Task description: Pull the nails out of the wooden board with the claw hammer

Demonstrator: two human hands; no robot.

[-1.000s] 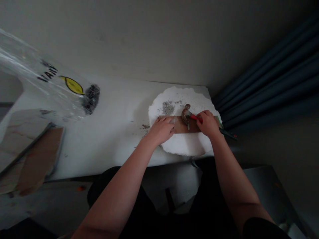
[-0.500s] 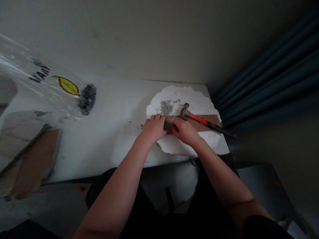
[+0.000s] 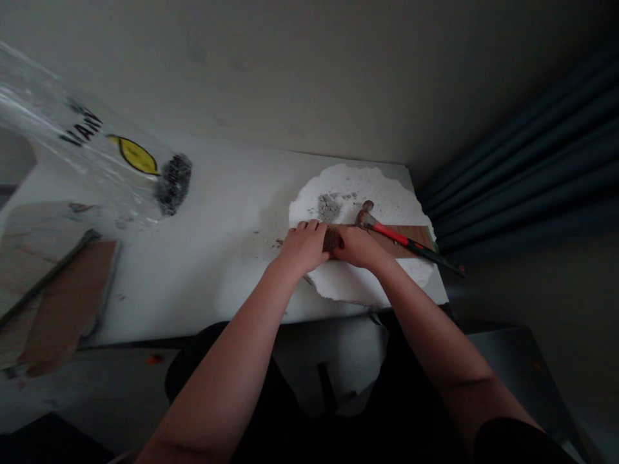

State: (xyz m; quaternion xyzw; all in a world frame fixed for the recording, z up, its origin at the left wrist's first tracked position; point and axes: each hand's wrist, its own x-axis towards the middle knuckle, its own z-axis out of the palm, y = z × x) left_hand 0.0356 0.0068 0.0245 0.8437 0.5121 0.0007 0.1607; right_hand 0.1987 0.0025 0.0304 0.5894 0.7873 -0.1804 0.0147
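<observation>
Board [image 3: 411,231]: laid flat across the white foam slab [image 3: 382,193] at the right end of the table [image 3: 227,219]; its left end is covered by both hands.
Left hand [image 3: 304,246]: set down over the board's left end, knuckles up, fingers curled close together. Whether it is gripped or only pressed cannot be told.
Right hand [image 3: 358,247]: brought up against the left hand, touching it, fingers folded down on the board. The grip cannot be told here either.
Hammer [image 3: 396,236]: left lying slantwise on the board, just beyond the right hand, rusty head toward the wall, red and black handle run out past the table's right edge.
Grey powder [image 3: 329,206]: heaped on the foam slab just behind the hands.
Plastic bag [image 3: 97,161]: seen far left, well apart.
Curtain [image 3: 522,161]: hung at the right.
</observation>
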